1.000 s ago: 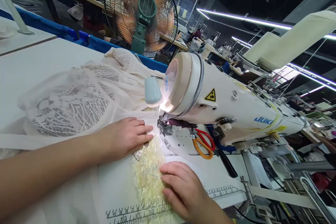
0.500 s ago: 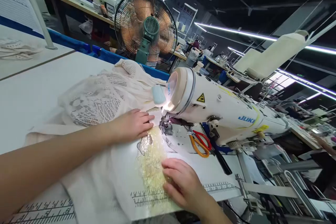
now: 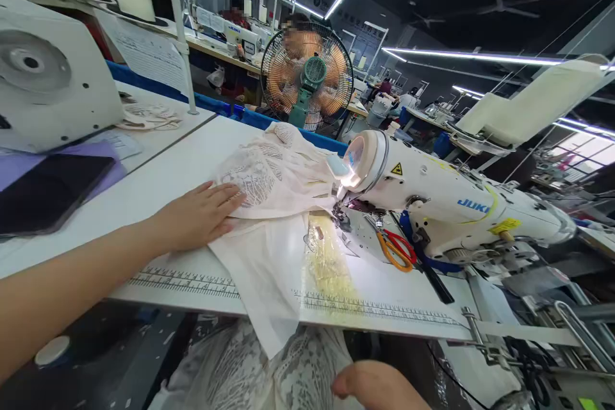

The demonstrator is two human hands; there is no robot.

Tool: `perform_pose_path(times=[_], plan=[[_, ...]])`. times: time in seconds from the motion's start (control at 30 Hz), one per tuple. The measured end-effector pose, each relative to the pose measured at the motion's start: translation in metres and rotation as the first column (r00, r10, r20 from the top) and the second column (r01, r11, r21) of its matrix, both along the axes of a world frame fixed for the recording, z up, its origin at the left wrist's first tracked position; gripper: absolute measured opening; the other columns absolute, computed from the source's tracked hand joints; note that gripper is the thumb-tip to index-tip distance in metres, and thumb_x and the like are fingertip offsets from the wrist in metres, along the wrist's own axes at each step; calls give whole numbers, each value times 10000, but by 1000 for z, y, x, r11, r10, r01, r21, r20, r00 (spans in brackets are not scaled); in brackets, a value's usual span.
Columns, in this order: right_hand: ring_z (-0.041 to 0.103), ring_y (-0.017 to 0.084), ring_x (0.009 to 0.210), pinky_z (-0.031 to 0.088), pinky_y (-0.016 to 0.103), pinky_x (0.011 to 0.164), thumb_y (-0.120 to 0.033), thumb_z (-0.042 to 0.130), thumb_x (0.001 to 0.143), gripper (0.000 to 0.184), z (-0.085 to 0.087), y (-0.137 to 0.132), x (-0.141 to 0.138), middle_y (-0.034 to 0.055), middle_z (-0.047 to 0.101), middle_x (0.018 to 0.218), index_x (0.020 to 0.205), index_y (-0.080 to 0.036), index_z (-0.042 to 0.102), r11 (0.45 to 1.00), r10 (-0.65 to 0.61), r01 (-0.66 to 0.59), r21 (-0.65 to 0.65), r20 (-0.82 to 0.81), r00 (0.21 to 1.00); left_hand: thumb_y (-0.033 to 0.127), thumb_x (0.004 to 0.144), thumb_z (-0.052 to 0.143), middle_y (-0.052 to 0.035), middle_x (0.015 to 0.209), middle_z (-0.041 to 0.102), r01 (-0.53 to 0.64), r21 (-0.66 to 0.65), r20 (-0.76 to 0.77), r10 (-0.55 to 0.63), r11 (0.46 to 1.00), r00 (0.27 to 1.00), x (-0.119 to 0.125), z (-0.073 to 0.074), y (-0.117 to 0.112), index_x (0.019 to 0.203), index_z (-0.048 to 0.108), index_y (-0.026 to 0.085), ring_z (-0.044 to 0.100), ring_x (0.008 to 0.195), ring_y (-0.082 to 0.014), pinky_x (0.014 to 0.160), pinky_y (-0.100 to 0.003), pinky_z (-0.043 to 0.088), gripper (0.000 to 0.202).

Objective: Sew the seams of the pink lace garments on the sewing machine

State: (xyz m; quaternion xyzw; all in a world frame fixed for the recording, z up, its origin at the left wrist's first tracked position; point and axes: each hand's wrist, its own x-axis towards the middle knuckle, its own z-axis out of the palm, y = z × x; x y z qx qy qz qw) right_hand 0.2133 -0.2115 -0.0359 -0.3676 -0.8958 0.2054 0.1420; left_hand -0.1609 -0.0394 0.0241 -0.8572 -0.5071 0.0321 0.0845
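Lace garment (image 3: 269, 173) pinned under flat, open left hand (image 3: 199, 218), nothing gripped, likely to hold it taut toward Juki sewing machine (image 3: 432, 198) beyond fingertips. Right hand (image 3: 379, 387) seen below table (image 3: 158, 186) edge; grip cannot be told.

We log a bare left hand (image 3: 199, 221), slim fingers, forearm uncovered along all we can see of it. The bare right hand (image 3: 379, 387) shows only in part, low in the view; its nails and wrist we cannot make out
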Motion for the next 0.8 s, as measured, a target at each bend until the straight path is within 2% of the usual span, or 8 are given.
perform_pose_path(times=[0.1, 0.2, 0.23, 0.33, 0.5, 0.63, 0.7, 0.8], plan=[[631, 254, 1019, 562, 332, 861, -377, 748, 761, 533, 26, 13, -60, 86, 645, 1145, 1228, -251, 524, 996, 3, 18, 89, -228, 974, 235, 912, 377, -192, 1334, 549, -22, 16, -31, 22, 1000, 999, -13, 6, -8, 1317, 518, 86, 533, 1207, -311, 1044, -482, 390, 454], [550, 312, 1118, 523, 438, 921, -448, 832, 632, 815, 39, 31, -131, 166, 557, 1256, 1297, -141, 474, 988, -13, 33, 150, -138, 990, 137, 876, 377, -163, 1209, 631, 11, 26, -49, -9, 1000, 999, -8, 12, -13, 1134, 644, 137, 584, 1115, -290, 1005, -446, 422, 371], [563, 331, 1057, 536, 477, 863, -418, 847, 615, 812, 38, 36, -149, 184, 566, 1217, 1280, -115, 492, 976, -93, 100, 194, -46, 995, 117, 863, 384, -160, 1215, 627, 14, 28, -52, -13, 1000, 999, -6, 15, -14, 1091, 657, 143, 576, 1124, -290, 1016, -460, 411, 357], [596, 260, 856, 546, 394, 721, -55, 658, 758, 299, 29, 47, -170, 155, 625, 1012, 1048, -112, 615, 947, -201, 149, 284, 161, 966, 150, 817, 477, -151, 1236, 612, 16, -1, -62, -16, 1000, 998, 2, 20, -20, 1063, 650, 147, 565, 1142, -294, 1048, -526, 371, 301], [600, 232, 733, 488, 297, 579, 30, 565, 664, 264, 28, 49, -132, 84, 629, 839, 838, -160, 621, 960, -174, 123, 250, 195, 965, 127, 805, 466, -174, 916, 679, 33, -25, -62, -34, 999, 997, 29, 26, -40, 873, 660, 99, 637, 925, -329, 889, -483, 472, 207], [621, 174, 759, 486, 241, 636, -51, 499, 779, 199, 66, 45, -80, 45, 639, 859, 893, -191, 583, 983, -87, 82, 162, 24, 996, 134, 840, 347, -120, 814, 678, -79, -37, 128, 83, 996, 988, 48, 39, -50, 928, 603, 139, 667, 762, -294, 654, -399, 522, 272], [614, 149, 734, 483, 221, 638, -103, 441, 861, 163, 93, 44, -51, 23, 636, 821, 906, -212, 555, 998, -18, 26, 60, -130, 991, 238, 883, 331, -77, 820, 695, -85, -258, 448, 198, 962, 872, 48, 51, -47, 961, 578, 179, 681, 752, -262, 610, -358, 540, 266], [605, 134, 688, 484, 201, 598, -197, 480, 915, 94, 124, 53, -19, 5, 649, 799, 902, -222, 570, 994, 58, -69, -85, -124, 991, 409, 936, 270, -66, 892, 729, 209, -637, 719, 473, 742, 510, 39, 64, -34, 1007, 577, 193, 699, 836, -236, 685, -343, 584, 382]])
